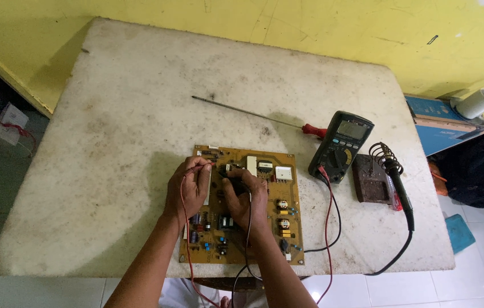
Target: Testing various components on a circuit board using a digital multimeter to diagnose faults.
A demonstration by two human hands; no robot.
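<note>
Circuit board (242, 205) | under both hands | left grip (187, 185) pinching red probe (205, 166) | right grip (244, 197) pinching black probe (231, 181)

Two bare forearms came into the head view from the bottom edge, with no sleeves, watch or bracelet showing on either. The left hand (187, 191) and right hand (246, 201) wore no gloves or rings. Light cloth, perhaps a garment, showed at the bottom edge between the arms.

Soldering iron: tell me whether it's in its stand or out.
In. The soldering iron rests in the coil of its stand, right of the multimeter.
</note>
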